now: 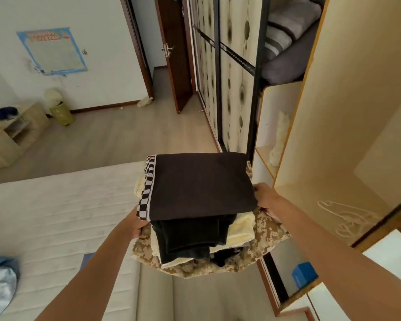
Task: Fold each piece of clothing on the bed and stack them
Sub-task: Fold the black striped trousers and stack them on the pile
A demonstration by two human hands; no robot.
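Note:
A stack of folded clothes (202, 188) is lifted off the bed and held in the air between both hands. On top lies a dark brown garment with a black-and-white checked band (146, 193). Under it sit a black piece (190, 239), a pale yellow piece (241, 230) and a camouflage piece (271, 235) at the bottom. My left hand (134, 224) grips the stack's left underside, fingers hidden beneath. My right hand (266, 200) holds the right side, fingers tucked under the top garment. The bed (60, 216) with its pale quilted cover lies below and to the left.
An open wardrobe (329, 135) stands right in front, with pale shelves, grey bedding (287, 42) on an upper shelf and a blue box (305, 273) low down. A blue-grey cloth (0, 288) lies at the bed's left edge. A low cabinet (12, 135) and an open door (176, 54) are beyond.

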